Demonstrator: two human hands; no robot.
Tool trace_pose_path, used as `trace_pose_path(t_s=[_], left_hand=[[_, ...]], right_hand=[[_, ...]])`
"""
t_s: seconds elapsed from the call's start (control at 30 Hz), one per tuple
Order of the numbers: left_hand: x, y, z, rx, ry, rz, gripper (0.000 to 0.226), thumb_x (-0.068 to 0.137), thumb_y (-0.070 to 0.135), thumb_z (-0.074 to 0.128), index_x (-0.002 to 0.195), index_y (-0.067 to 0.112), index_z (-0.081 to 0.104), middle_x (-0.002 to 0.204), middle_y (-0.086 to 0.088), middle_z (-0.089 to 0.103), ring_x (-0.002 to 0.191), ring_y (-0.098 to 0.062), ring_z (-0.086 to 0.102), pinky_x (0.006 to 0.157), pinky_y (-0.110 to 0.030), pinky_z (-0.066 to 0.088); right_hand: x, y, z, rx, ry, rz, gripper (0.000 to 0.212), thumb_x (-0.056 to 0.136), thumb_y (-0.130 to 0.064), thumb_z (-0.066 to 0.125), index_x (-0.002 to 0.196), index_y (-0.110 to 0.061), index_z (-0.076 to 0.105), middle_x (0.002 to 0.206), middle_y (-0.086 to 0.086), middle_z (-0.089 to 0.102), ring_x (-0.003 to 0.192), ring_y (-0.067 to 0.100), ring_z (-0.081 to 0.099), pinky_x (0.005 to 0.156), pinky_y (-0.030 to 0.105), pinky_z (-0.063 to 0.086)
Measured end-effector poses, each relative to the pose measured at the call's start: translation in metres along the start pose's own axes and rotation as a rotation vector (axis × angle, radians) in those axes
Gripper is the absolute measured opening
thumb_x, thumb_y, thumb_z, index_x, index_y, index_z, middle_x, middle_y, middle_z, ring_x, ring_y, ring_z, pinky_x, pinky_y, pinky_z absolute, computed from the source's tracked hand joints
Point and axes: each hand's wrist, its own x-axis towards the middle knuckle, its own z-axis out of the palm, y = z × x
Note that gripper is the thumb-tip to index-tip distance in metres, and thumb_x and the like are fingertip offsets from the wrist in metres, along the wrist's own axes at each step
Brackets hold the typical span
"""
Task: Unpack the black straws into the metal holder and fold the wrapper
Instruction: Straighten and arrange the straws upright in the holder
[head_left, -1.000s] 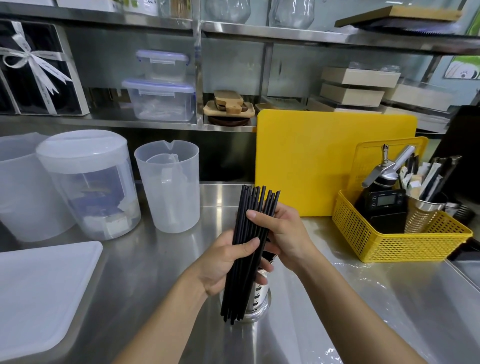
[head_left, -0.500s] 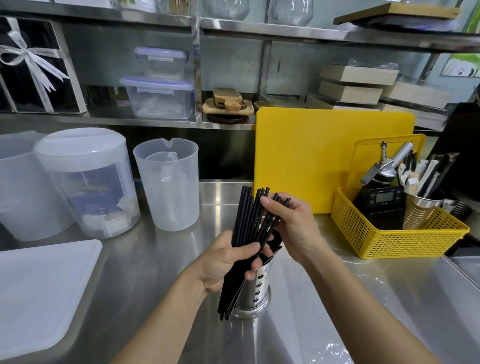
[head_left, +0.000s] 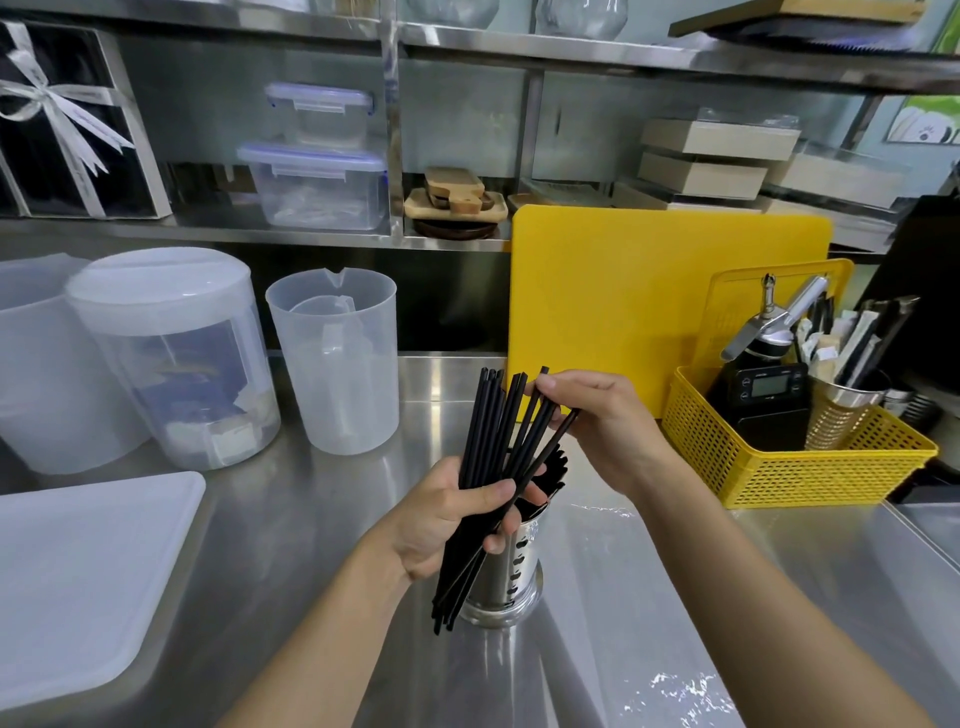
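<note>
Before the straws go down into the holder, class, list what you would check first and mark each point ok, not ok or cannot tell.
1. Left hand grips the black straws mid-length: ok.
2. Right hand pinches the top ends: ok.
3. Bundle tidy: not ok, tops fan apart.
4. Metal holder upright on the counter: ok.
5. Lower straw ends inside the holder: not ok, they hang in front.
6. Room left in the holder: cannot tell.

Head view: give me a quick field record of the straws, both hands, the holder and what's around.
straws: black bundle, fanned at the top, lower ends hanging outside the holder
left hand: grip around the bundle's middle
right hand: fingertips pinching the top ends of a few straws
holder: perforated metal cup, upright on the steel counter, behind the bundle
holder contents: dark items inside, cannot tell what
wrapper: not identifiable
nearby: yellow basket at right, clear jug at left
</note>
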Motion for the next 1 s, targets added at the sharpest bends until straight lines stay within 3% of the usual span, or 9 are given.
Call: trace_pose_path(t_s=[0.13,0.23,0.37,0.47,0.57,0.67,0.8,0.87,1.0], left_hand=[[0.0,-0.001,-0.003,0.026,0.004,0.001,0.026,0.083,0.01,0.057,0.108,0.004,0.061,0.087,-0.004,0.071,0.06,-0.011,0.058,0.046,-0.021,0.044],[-0.001,-0.002,-0.004,0.025,0.001,-0.011,0.028,0.083,0.01,0.058,0.11,0.002,0.06,0.088,-0.006,0.07,0.058,-0.011,0.055,0.045,-0.02,0.041],[-0.002,-0.004,-0.007,-0.012,-0.033,-0.029,0.03,0.086,0.008,0.056,0.115,0.002,0.057,0.088,-0.008,0.068,0.055,-0.009,0.05,0.044,-0.019,0.039],[-0.001,-0.006,-0.008,-0.017,-0.053,-0.039,0.033,0.087,0.01,0.054,0.119,0.002,0.055,0.09,-0.009,0.068,0.053,-0.008,0.048,0.043,-0.018,0.037],[-0.001,-0.008,-0.009,-0.002,-0.07,-0.049,0.031,0.088,0.011,0.053,0.119,0.006,0.057,0.095,-0.011,0.069,0.052,-0.008,0.047,0.043,-0.017,0.037],[-0.002,-0.008,-0.01,0.001,-0.086,-0.05,0.029,0.088,0.011,0.053,0.116,0.01,0.06,0.095,-0.011,0.07,0.052,-0.007,0.047,0.042,-0.016,0.036],[-0.003,-0.007,-0.012,-0.006,-0.074,-0.059,0.033,0.087,0.012,0.055,0.12,0.007,0.056,0.09,-0.007,0.068,0.051,-0.006,0.044,0.042,-0.016,0.035],[-0.003,-0.007,-0.011,-0.007,-0.08,-0.06,0.035,0.087,0.012,0.056,0.121,0.007,0.056,0.088,-0.006,0.066,0.052,-0.006,0.044,0.043,-0.016,0.036],[-0.003,-0.009,-0.011,-0.019,-0.068,-0.054,0.037,0.086,0.011,0.058,0.123,0.01,0.056,0.087,-0.005,0.065,0.053,-0.007,0.045,0.045,-0.017,0.039]], right_hand=[[0.002,-0.004,-0.002,-0.038,-0.001,-0.035,0.012,0.068,-0.029,0.068,0.067,-0.02,0.076,0.07,-0.006,0.072,0.068,0.004,0.062,0.059,0.017,0.045],[0.006,-0.007,-0.007,-0.01,0.069,-0.048,0.015,0.076,-0.02,0.067,0.062,-0.017,0.074,0.067,0.001,0.063,0.069,0.016,0.049,0.06,0.024,0.037],[0.007,-0.006,-0.013,0.028,0.052,0.032,0.016,0.083,-0.011,0.063,0.069,-0.004,0.06,0.052,-0.003,0.049,0.051,0.013,0.04,0.054,0.026,0.036],[0.005,-0.001,-0.013,0.115,0.022,0.082,0.022,0.083,-0.003,0.059,0.064,-0.011,0.05,0.05,-0.001,0.045,0.045,0.014,0.037,0.052,0.027,0.033],[0.002,0.003,-0.015,0.162,-0.024,0.106,0.016,0.082,-0.001,0.057,0.072,-0.012,0.051,0.052,0.002,0.041,0.047,0.014,0.034,0.049,0.025,0.03],[0.001,0.005,-0.016,0.129,-0.105,0.101,0.007,0.078,-0.005,0.062,0.079,-0.009,0.057,0.051,-0.001,0.045,0.047,0.012,0.038,0.044,0.022,0.03],[0.001,0.002,-0.019,0.021,-0.117,0.123,0.032,0.071,-0.017,0.07,0.093,0.005,0.06,0.056,-0.009,0.057,0.05,0.01,0.041,0.04,0.021,0.033],[0.001,0.002,-0.018,0.003,-0.139,0.112,0.028,0.079,-0.013,0.065,0.096,0.01,0.059,0.055,-0.01,0.06,0.051,0.011,0.04,0.042,0.02,0.035],[0.004,0.0,-0.015,0.042,-0.063,0.068,0.016,0.085,-0.007,0.059,0.072,0.001,0.053,0.066,0.004,0.056,0.046,0.009,0.038,0.045,0.019,0.037]])
